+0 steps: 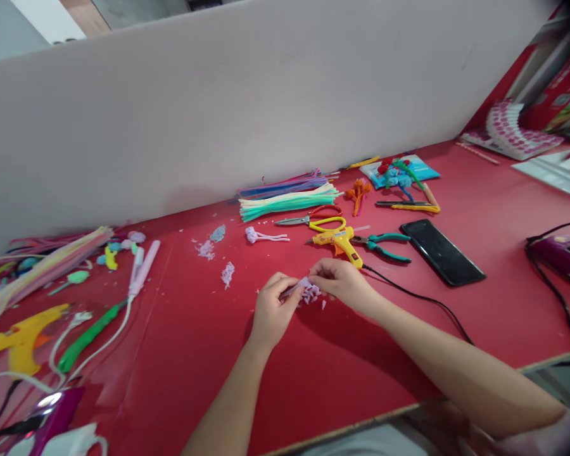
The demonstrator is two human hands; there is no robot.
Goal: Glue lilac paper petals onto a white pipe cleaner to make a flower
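My left hand (274,308) is closed in a pinch on a thin lilac pipe cleaner stem (291,291), which points toward my right hand. Fingers of my right hand (338,280) are pinched together at the lilac fuzzy tip, where whatever they grip is mostly hidden. Just below the fingertips lies a small heap of lilac cut bits (311,292) on the red table. Beyond my hands sits a finished-looking lilac pipe cleaner flower (251,235) with long stems. A yellow glue gun (338,240) lies close beyond my right hand.
Yellow-handled scissors (327,223), teal pliers (387,246) and a black phone (441,252) lie around the glue gun, whose cord runs right. Bundled pipe cleaners (287,201) rest near the wall. At left are another glue gun (26,339), a pink-and-white straightener (142,269) and cords.
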